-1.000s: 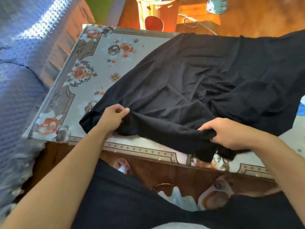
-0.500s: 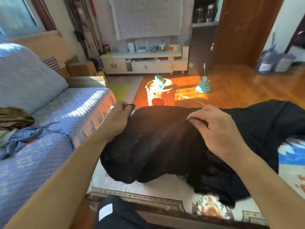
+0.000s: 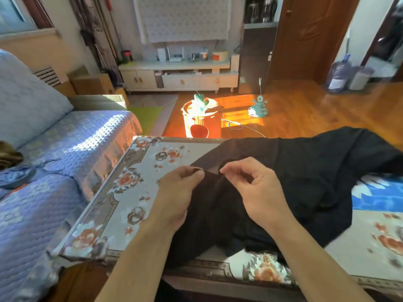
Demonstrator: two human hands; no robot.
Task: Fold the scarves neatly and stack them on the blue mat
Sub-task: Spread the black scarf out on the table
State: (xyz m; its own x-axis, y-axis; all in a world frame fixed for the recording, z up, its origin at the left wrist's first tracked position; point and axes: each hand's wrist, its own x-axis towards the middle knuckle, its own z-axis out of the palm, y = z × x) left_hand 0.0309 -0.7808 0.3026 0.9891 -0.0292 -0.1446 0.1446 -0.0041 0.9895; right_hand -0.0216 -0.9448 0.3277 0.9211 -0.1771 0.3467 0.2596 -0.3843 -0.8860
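Right now the black scarf (image 3: pixel 305 182) lies rumpled over the floral table (image 3: pixel 130 192), its far end just reaching the blue mat (image 3: pixel 381 199), while the left hand (image 3: pixel 178 192) and right hand (image 3: pixel 257 190) each pinch its edge with curled fingers. I'd say keep those 2 corners matched, pull the fabric taut, then lay it flat before creasing.

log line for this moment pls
stage: folding | left hand: pinches black fabric scarf edge | right hand: pinches same edge | blue mat: no stack visible
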